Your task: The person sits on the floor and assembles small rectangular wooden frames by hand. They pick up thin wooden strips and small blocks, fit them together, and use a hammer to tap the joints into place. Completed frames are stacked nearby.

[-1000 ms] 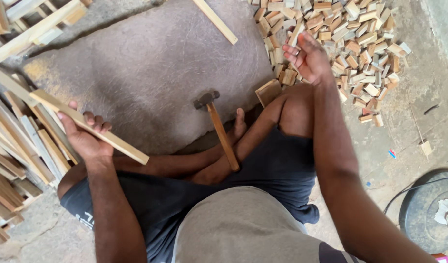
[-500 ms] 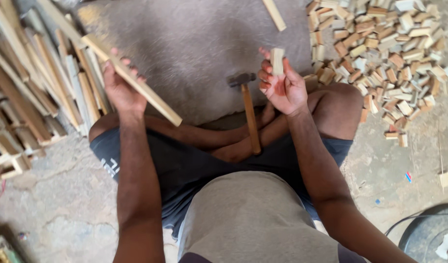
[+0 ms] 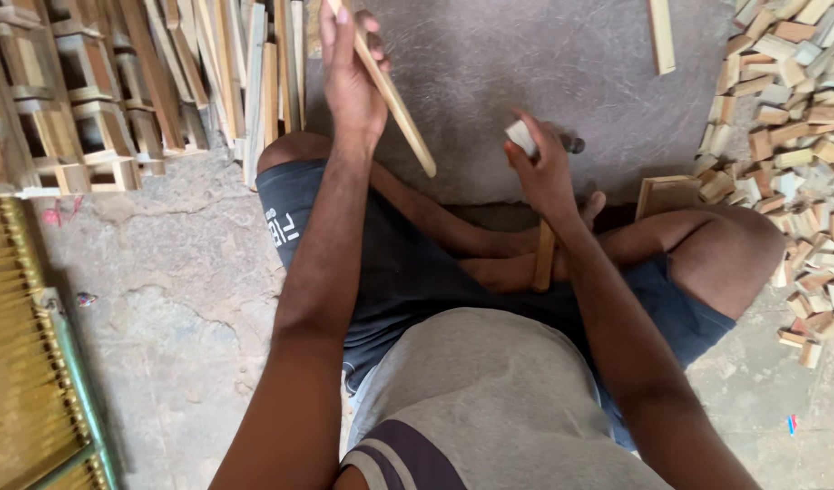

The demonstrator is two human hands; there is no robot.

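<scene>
right now the left hand (image 3: 352, 86) is clenched round a long thin wooden strip (image 3: 392, 95), raised over the grey slab (image 3: 526, 63) and slanting down toward the lap. the right hand (image 3: 544, 168) pinches a small pale wooden block (image 3: 520, 136) between thumb and fingers, just above the slab's near edge. the hammer (image 3: 545, 259) lies untouched across the crossed legs, its head mostly hidden behind the right hand. a heap of small blocks (image 3: 798, 136) sits on the right, a stack of long slats (image 3: 208, 73) on the left, and a loose strip (image 3: 662, 36) lies on the slab. risk, as a guess: the strip is held near one end, so it may swing or slip. the block's pinch looks light and it could drop onto the legs. the hammer could roll off the shin if a leg shifts.
</scene>
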